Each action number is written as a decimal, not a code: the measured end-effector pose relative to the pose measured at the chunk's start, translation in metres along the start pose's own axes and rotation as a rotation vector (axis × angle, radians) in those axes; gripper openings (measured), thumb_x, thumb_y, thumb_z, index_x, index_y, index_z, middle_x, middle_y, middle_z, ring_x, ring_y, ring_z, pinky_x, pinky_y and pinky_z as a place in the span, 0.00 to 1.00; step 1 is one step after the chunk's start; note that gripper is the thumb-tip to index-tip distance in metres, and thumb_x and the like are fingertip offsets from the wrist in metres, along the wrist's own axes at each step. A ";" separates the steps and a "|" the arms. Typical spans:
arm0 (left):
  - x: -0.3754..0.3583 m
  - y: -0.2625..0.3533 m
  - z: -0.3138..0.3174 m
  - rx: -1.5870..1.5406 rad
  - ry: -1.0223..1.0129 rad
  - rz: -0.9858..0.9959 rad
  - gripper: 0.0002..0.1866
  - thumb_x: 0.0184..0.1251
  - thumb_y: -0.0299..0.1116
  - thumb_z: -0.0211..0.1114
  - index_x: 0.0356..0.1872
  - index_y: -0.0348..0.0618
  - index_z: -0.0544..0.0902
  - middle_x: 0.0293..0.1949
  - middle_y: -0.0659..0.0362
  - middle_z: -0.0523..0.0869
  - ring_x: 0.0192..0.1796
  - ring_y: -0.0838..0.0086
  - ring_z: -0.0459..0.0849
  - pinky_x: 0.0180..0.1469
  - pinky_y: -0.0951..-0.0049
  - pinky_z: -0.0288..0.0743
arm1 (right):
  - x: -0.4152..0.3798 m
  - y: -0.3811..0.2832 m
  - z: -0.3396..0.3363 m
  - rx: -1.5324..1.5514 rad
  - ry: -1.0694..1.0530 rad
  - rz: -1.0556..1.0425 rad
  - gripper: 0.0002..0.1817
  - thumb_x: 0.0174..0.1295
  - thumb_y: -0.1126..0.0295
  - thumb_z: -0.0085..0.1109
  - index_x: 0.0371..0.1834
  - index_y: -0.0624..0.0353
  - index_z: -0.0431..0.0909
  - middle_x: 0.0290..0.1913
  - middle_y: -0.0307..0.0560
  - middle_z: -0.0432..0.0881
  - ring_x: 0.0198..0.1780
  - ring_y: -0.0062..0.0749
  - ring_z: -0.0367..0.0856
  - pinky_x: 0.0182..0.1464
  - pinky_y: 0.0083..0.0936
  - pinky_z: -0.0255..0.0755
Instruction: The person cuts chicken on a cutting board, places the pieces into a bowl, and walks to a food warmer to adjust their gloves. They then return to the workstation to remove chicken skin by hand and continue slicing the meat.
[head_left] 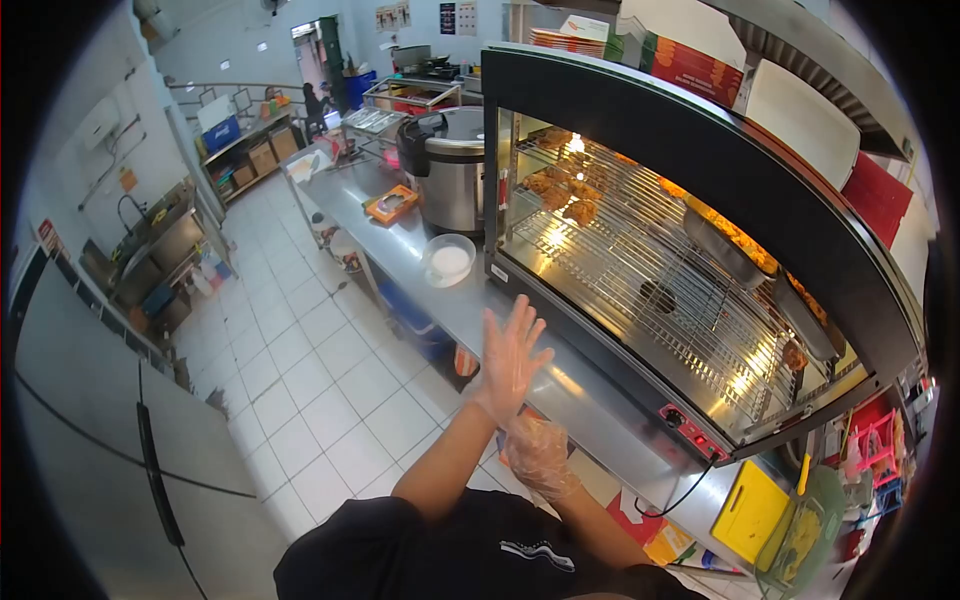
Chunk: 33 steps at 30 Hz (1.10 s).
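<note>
My left hand is raised in front of the steel counter, its fingers spread and nothing in them. A clear plastic glove seems to cover it. My right hand, in a loose clear glove, is closed at the left wrist, on the glove's cuff. Beyond the hands stands a glass-fronted warming cabinet with fried pieces on its racks. A clear bowl with white contents sits on the counter left of the cabinet.
A large steel cooker and an orange box stand farther along the counter. At the lower right lie a yellow cutting board and a green container. Steel doors rise at the left beside the tiled floor.
</note>
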<state>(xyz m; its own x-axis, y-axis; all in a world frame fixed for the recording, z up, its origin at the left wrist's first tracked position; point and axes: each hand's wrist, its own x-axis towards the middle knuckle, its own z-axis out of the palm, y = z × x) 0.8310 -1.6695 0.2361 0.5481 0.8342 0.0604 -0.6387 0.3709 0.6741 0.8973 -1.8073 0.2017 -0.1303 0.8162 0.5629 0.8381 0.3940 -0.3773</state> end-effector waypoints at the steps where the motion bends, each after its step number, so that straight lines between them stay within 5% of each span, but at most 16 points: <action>1: 0.006 0.004 -0.008 -0.051 -0.058 -0.050 0.58 0.68 0.83 0.34 0.85 0.46 0.46 0.86 0.48 0.45 0.86 0.56 0.44 0.82 0.38 0.44 | 0.005 -0.002 0.001 0.022 -0.043 0.007 0.07 0.54 0.75 0.63 0.34 0.58 0.75 0.26 0.46 0.76 0.28 0.50 0.80 0.31 0.42 0.74; 6: 0.013 0.010 -0.027 0.008 -0.185 -0.171 0.61 0.67 0.84 0.30 0.83 0.37 0.54 0.80 0.43 0.63 0.81 0.54 0.61 0.80 0.50 0.56 | 0.000 0.004 0.004 0.151 -0.215 0.032 0.05 0.61 0.75 0.62 0.38 0.60 0.77 0.28 0.50 0.82 0.32 0.47 0.86 0.33 0.41 0.76; 7: 0.011 0.013 -0.030 0.078 -0.207 -0.196 0.61 0.67 0.84 0.30 0.83 0.37 0.54 0.78 0.42 0.66 0.80 0.53 0.64 0.80 0.50 0.57 | -0.004 0.009 -0.005 0.358 -0.303 0.118 0.09 0.64 0.68 0.63 0.43 0.61 0.78 0.29 0.52 0.84 0.33 0.46 0.87 0.37 0.40 0.77; 9: 0.007 0.027 -0.041 0.114 -0.342 -0.236 0.63 0.66 0.86 0.30 0.83 0.34 0.53 0.74 0.41 0.72 0.73 0.53 0.73 0.77 0.52 0.62 | -0.009 0.024 -0.035 0.779 -0.460 0.266 0.22 0.68 0.55 0.65 0.53 0.63 0.81 0.32 0.55 0.88 0.34 0.44 0.89 0.44 0.39 0.80; 12: -0.023 0.046 -0.067 -0.054 -0.706 -0.304 0.69 0.61 0.89 0.29 0.82 0.29 0.47 0.67 0.40 0.80 0.56 0.53 0.87 0.69 0.52 0.73 | -0.029 0.054 -0.078 1.565 -0.598 0.314 0.56 0.63 0.25 0.55 0.76 0.68 0.65 0.35 0.61 0.90 0.36 0.47 0.91 0.66 0.53 0.72; 15: -0.042 0.072 -0.071 -0.195 -0.983 -0.293 0.75 0.54 0.93 0.27 0.81 0.26 0.36 0.58 0.37 0.85 0.39 0.53 0.92 0.63 0.44 0.78 | -0.047 0.084 -0.095 2.048 -0.456 0.068 0.79 0.50 0.08 0.38 0.84 0.74 0.41 0.34 0.65 0.89 0.38 0.57 0.92 0.77 0.71 0.48; 18: -0.071 0.090 -0.052 -0.185 -0.908 -0.249 0.78 0.50 0.94 0.26 0.79 0.23 0.28 0.48 0.34 0.88 0.30 0.55 0.92 0.62 0.35 0.77 | -0.053 0.092 -0.115 2.071 -0.527 0.043 0.82 0.48 0.06 0.31 0.82 0.76 0.28 0.32 0.70 0.87 0.40 0.60 0.92 0.77 0.77 0.37; 23: -0.093 0.078 -0.027 -0.151 -1.010 -0.142 0.78 0.52 0.94 0.26 0.77 0.19 0.27 0.44 0.31 0.87 0.28 0.54 0.91 0.67 0.28 0.69 | -0.046 0.101 -0.150 2.056 -0.481 -0.194 0.81 0.49 0.06 0.25 0.82 0.77 0.28 0.31 0.75 0.86 0.39 0.62 0.91 0.77 0.77 0.38; 25: -0.097 0.065 -0.019 -0.099 -1.091 -0.126 0.77 0.53 0.93 0.26 0.77 0.21 0.25 0.64 0.28 0.76 0.27 0.53 0.90 0.68 0.24 0.65 | -0.045 0.106 -0.157 2.041 -0.517 -0.234 0.80 0.50 0.07 0.24 0.82 0.78 0.28 0.31 0.75 0.86 0.39 0.62 0.91 0.77 0.77 0.37; 29: -0.105 0.055 -0.005 -0.127 -0.987 -0.089 0.77 0.51 0.93 0.24 0.78 0.24 0.23 0.79 0.30 0.54 0.29 0.50 0.91 0.68 0.20 0.61 | -0.050 0.112 -0.152 2.079 -0.545 -0.277 0.80 0.49 0.07 0.21 0.82 0.77 0.27 0.31 0.73 0.86 0.37 0.62 0.91 0.76 0.79 0.37; 33: -0.117 0.027 0.013 -0.012 -1.084 -0.144 0.77 0.50 0.94 0.23 0.78 0.25 0.22 0.69 0.26 0.68 0.31 0.49 0.92 0.69 0.21 0.60 | -0.042 0.112 -0.164 2.200 -0.430 -0.360 0.78 0.52 0.08 0.21 0.82 0.76 0.27 0.30 0.75 0.85 0.36 0.62 0.91 0.75 0.80 0.39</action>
<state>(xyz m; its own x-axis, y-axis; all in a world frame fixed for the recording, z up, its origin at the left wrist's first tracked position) 0.7564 -1.7621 0.2570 0.7984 -0.0172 0.6019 -0.5330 0.4450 0.7197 1.0835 -1.8670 0.2568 -0.4145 0.5226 0.7450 -0.8856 -0.0434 -0.4624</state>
